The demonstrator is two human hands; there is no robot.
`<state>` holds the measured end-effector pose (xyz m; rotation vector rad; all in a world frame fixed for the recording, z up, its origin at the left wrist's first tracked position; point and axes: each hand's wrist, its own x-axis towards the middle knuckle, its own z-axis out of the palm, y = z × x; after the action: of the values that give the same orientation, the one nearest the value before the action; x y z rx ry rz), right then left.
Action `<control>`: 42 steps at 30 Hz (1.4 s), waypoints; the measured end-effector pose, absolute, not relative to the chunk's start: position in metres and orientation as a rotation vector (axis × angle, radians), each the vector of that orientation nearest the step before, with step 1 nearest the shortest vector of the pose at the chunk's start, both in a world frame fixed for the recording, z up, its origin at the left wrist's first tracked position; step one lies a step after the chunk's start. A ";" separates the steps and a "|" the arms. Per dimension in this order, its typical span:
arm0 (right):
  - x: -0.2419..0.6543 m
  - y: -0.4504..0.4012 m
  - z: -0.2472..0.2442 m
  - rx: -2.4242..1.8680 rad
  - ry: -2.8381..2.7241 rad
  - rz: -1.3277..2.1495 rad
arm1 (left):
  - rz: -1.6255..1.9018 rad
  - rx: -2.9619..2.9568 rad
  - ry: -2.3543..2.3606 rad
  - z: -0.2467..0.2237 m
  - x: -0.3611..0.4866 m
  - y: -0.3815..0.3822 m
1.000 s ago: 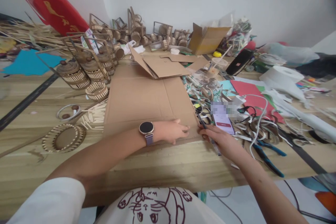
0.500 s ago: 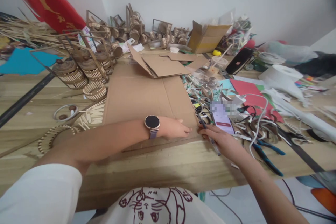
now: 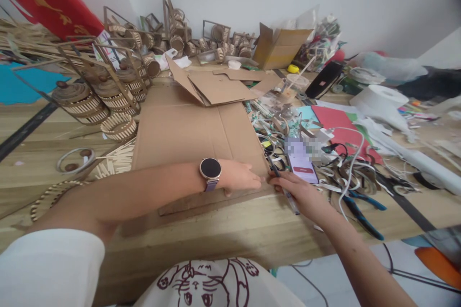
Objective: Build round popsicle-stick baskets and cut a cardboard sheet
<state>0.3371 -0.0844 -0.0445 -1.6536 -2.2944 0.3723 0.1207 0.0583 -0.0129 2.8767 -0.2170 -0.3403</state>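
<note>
A large flat piece of cardboard point(image 3: 187, 134) lies on the wooden table. Flat on its right part rests my left hand point(image 3: 243, 176), palm down with the fingers spread towards the right edge; a round watch is on that wrist. At the cardboard's lower right corner, my right hand point(image 3: 290, 186) has its fingers wrapped round a long thin dark tool with a clear lower end point(image 3: 292, 203). The fingertips of both hands are close together. What kind of tool it is cannot be made out. Folded cardboard pieces point(image 3: 223, 88) lie on the far end of the sheet.
Small bamboo baskets point(image 3: 77, 100) stand at the left, with thin sticks point(image 3: 115, 159) beside the cardboard. To the right are a phone point(image 3: 303, 163), blue-handled pliers point(image 3: 363, 216), a white cable and scraps. An open carton point(image 3: 281, 48) stands at the back.
The whole view has shifted slightly, with table items appearing further left. My left hand's fingertips are now nearer my right hand, which still grips the tool.
</note>
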 end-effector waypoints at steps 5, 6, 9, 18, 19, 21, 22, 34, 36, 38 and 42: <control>0.337 -0.084 -0.046 -1.641 -2.282 0.385 | -0.365 2.852 -0.227 -0.008 0.123 0.057; 0.337 -0.084 -0.046 -1.639 -2.279 0.389 | -0.368 2.849 -0.225 -0.008 0.123 0.057; 0.337 -0.085 -0.045 -1.644 -2.271 0.395 | -0.371 2.843 -0.208 -0.007 0.123 0.057; 0.336 -0.085 -0.044 -1.630 -2.250 0.411 | -0.344 2.834 -0.144 -0.012 0.125 0.057; 0.337 -0.084 -0.045 -1.624 -2.251 0.414 | -0.353 2.833 -0.142 -0.012 0.125 0.057; 0.337 -0.084 -0.045 -1.613 -2.253 0.420 | -0.372 2.830 -0.148 -0.011 0.126 0.057; 0.338 -0.084 -0.046 -1.609 -2.256 0.421 | -0.381 2.829 -0.154 -0.010 0.126 0.057; 0.339 -0.084 -0.047 -1.609 -2.250 0.441 | -0.430 2.852 -0.207 -0.008 0.130 0.056; 0.338 -0.083 -0.047 -1.608 -2.239 0.442 | -0.451 2.861 -0.208 -0.009 0.130 0.055; 0.339 -0.083 -0.047 -1.609 -2.235 0.443 | -0.469 2.868 -0.210 -0.008 0.131 0.055; 0.340 -0.083 -0.049 -1.609 -2.247 0.423 | -0.498 2.879 -0.214 -0.005 0.131 0.054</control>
<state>0.3402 -0.0831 -0.0492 -1.6094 -2.2469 0.4232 0.1310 0.0542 -0.0055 2.8792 -0.2142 -0.4983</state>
